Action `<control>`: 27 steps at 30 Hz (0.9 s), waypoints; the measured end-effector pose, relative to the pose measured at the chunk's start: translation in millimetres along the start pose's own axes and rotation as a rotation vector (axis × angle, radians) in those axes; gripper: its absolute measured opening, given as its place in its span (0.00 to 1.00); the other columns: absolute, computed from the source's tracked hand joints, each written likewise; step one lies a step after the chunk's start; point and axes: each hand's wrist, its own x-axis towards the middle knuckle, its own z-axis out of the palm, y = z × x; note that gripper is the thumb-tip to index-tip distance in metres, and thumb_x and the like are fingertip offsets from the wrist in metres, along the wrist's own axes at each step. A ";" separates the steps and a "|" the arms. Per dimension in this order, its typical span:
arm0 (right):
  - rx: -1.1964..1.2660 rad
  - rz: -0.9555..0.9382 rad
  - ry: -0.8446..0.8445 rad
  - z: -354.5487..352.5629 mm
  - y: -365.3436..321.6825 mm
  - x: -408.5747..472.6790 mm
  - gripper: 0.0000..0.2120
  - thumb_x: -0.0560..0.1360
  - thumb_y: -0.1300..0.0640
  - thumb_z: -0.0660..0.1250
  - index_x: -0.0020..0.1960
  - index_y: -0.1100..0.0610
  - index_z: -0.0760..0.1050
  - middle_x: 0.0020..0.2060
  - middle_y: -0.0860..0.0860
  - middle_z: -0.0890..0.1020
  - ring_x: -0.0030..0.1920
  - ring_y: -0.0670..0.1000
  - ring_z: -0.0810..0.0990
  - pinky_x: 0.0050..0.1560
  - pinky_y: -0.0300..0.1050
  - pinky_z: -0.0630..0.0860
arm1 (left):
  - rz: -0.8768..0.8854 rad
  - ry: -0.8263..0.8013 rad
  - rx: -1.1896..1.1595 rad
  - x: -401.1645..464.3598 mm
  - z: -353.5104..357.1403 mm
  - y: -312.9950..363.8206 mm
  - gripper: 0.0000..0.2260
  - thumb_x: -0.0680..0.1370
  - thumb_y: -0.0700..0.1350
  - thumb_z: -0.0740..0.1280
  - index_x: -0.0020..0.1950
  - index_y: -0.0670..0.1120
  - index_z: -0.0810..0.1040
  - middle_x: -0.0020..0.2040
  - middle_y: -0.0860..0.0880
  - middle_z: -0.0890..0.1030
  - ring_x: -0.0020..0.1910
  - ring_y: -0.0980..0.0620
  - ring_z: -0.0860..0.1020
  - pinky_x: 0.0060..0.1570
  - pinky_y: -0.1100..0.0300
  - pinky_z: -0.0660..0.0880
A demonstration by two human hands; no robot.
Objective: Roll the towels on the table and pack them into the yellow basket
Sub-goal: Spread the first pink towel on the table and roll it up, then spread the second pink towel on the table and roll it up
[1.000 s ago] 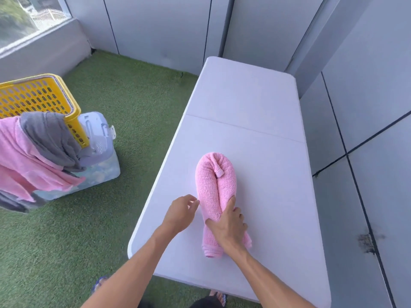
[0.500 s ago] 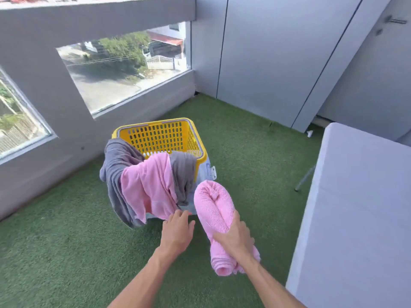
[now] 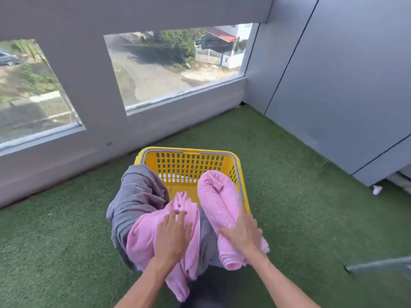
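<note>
right hand [image 3: 243,235]: fingers and thumb curled round the near end of the rolled pink towel [image 3: 219,206], carrying it.
rolled pink towel: its far, rounded end reaches over the right side of the yellow basket [image 3: 189,152], above the rim.
left hand [image 3: 173,234]: fingers straight and a little spread, lying flat on the loose pink towel [image 3: 142,236].
loose pink towel: draped over the basket's near edge, hanging down outside.
grey towel [image 3: 135,196]: hung over the basket's left near corner, beside the loose pink one.
yellow basket: on green turf [image 3: 300,218], near the low wall with windows [image 3: 169,65].
</note>
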 end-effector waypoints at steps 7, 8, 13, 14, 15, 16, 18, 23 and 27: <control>-0.318 -0.155 -0.295 43.3 -21.5 176.6 0.52 0.64 0.40 0.71 0.78 0.50 0.46 0.69 0.55 0.69 0.67 0.59 0.68 0.62 0.58 0.68 | -0.175 -0.107 -0.022 83.8 66.2 -15.7 0.19 0.76 0.57 0.55 0.57 0.48 0.76 0.52 0.47 0.78 0.48 0.43 0.78 0.45 0.50 0.76; -0.365 -0.187 -0.328 53.9 -22.2 195.6 0.51 0.64 0.41 0.71 0.77 0.51 0.47 0.68 0.56 0.69 0.67 0.59 0.68 0.62 0.57 0.68 | -0.197 -0.110 -0.028 90.1 74.6 -18.9 0.19 0.76 0.58 0.55 0.58 0.48 0.75 0.53 0.47 0.78 0.50 0.43 0.78 0.47 0.50 0.75; -0.451 -0.277 -0.453 118.5 -19.3 260.3 0.48 0.66 0.42 0.72 0.77 0.50 0.49 0.66 0.58 0.69 0.66 0.60 0.68 0.61 0.59 0.66 | -0.311 -0.101 -0.052 104.6 94.9 -20.8 0.21 0.77 0.58 0.56 0.63 0.48 0.73 0.60 0.46 0.76 0.57 0.44 0.75 0.56 0.51 0.67; -0.445 -0.282 -0.469 133.4 -18.7 268.6 0.48 0.66 0.42 0.72 0.77 0.50 0.48 0.66 0.58 0.69 0.65 0.60 0.67 0.60 0.59 0.66 | -0.325 -0.099 -0.057 105.2 95.6 -21.2 0.20 0.77 0.58 0.56 0.63 0.48 0.73 0.61 0.46 0.76 0.57 0.45 0.75 0.58 0.51 0.66; -0.437 -0.284 -0.479 147.4 -18.5 275.2 0.48 0.67 0.43 0.72 0.77 0.50 0.48 0.66 0.58 0.69 0.65 0.60 0.67 0.60 0.59 0.66 | -0.336 -0.099 -0.065 105.1 95.7 -21.8 0.20 0.77 0.57 0.57 0.63 0.49 0.73 0.62 0.46 0.75 0.58 0.45 0.74 0.59 0.51 0.66; -0.427 -0.287 -0.483 160.3 -18.2 281.4 0.47 0.67 0.43 0.72 0.77 0.50 0.48 0.66 0.58 0.69 0.65 0.60 0.67 0.60 0.59 0.67 | -0.342 -0.100 -0.073 105.5 94.8 -22.7 0.19 0.77 0.57 0.57 0.63 0.49 0.73 0.63 0.46 0.75 0.60 0.45 0.74 0.60 0.51 0.66; -0.414 -0.296 -0.487 182.5 -15.2 291.8 0.47 0.69 0.44 0.71 0.78 0.50 0.48 0.66 0.58 0.68 0.64 0.61 0.68 0.59 0.59 0.67 | -0.349 -0.111 -0.080 106.2 94.2 -24.1 0.19 0.77 0.55 0.58 0.64 0.49 0.73 0.64 0.47 0.74 0.62 0.46 0.73 0.61 0.51 0.66; -0.442 -0.267 -0.581 223.3 1.3 310.7 0.46 0.71 0.53 0.72 0.78 0.53 0.46 0.70 0.61 0.63 0.69 0.63 0.63 0.67 0.62 0.63 | -0.369 -0.137 -0.087 108.2 98.7 -25.6 0.19 0.77 0.54 0.59 0.65 0.49 0.72 0.65 0.47 0.73 0.64 0.46 0.71 0.62 0.50 0.67; -0.297 -0.334 -0.637 228.1 -7.3 305.6 0.37 0.74 0.54 0.69 0.77 0.53 0.54 0.73 0.63 0.59 0.73 0.62 0.57 0.72 0.56 0.58 | -0.403 -0.134 -0.118 108.6 97.4 -25.7 0.18 0.77 0.54 0.59 0.63 0.50 0.74 0.65 0.47 0.73 0.63 0.46 0.72 0.63 0.52 0.66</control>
